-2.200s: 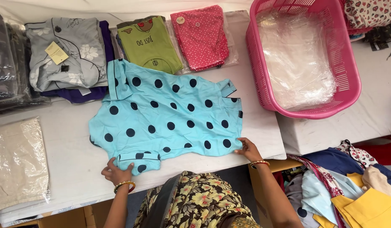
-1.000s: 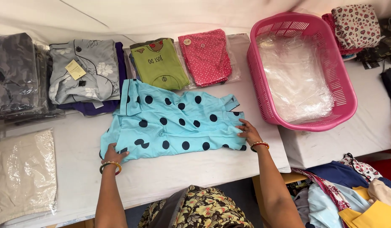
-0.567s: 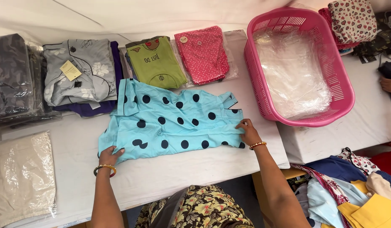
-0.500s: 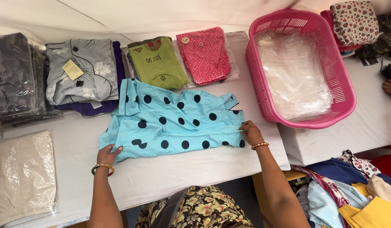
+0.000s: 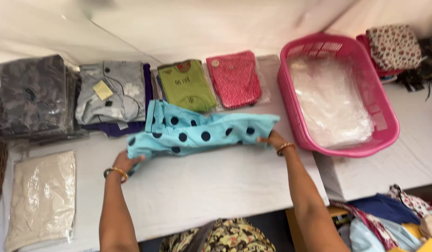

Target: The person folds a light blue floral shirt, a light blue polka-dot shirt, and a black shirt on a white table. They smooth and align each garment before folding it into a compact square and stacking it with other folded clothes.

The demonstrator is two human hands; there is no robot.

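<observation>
Head camera looks down on a white table [image 5: 216,196], where the left hand [image 5: 127,163] and the right hand [image 5: 272,139] each grip one end of a turquoise garment with dark dots [image 5: 202,133], folded into a long band and lying across the table's middle. Just right of it stands a pink plastic basket [image 5: 295,112]; inside it lie clear plastic bags [image 5: 330,107]. Behind the garment lie a bagged green shirt [image 5: 185,86] and a bagged red garment [image 5: 234,77].
</observation>
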